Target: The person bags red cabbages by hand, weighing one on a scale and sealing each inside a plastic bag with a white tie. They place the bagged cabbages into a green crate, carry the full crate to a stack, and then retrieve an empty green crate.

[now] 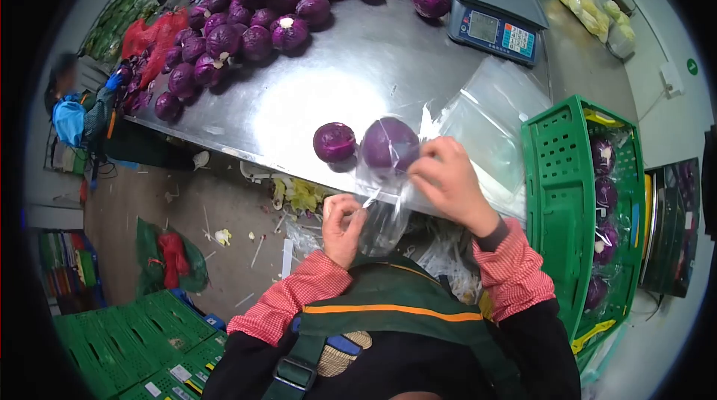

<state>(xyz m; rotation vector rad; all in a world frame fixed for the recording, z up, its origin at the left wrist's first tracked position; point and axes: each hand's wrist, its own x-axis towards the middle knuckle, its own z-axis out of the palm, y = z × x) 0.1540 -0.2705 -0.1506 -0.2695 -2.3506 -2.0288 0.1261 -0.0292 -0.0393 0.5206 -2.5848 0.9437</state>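
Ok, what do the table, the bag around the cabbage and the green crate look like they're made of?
The table looks like stainless steel, brushed grey, with bright glare on it. The bag seems thin clear plastic film, glossy and creased, the purple cabbage showing through. The crate looks like moulded green plastic, its walls perforated.

A steel table (358,79) bears red cabbages (254,26), a scale (493,15), clear bags (485,116).
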